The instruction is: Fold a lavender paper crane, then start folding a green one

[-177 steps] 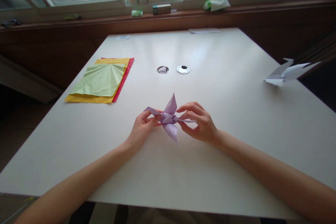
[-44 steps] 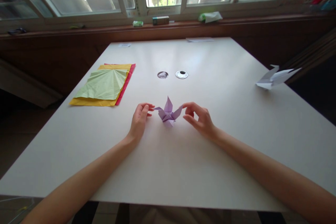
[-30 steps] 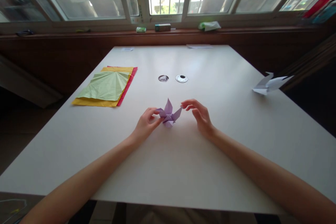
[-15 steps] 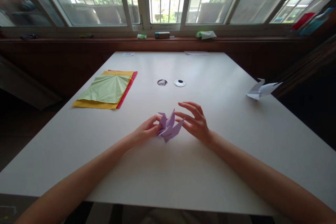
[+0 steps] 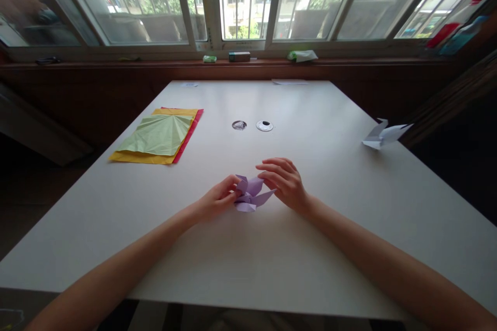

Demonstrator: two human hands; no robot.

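white table [image 5: 349,248] under bright barred windows [image 5: 248,0]; dark wooden sill [image 5: 116,63] beneath.

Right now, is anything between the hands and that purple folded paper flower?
Nothing visible: the left hand and right hand both touch the purple folded paper flower on the white table.

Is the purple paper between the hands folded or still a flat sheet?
Folded. The purple paper has pointed flaps sticking out in several directions, and both the left hand and right hand touch it.
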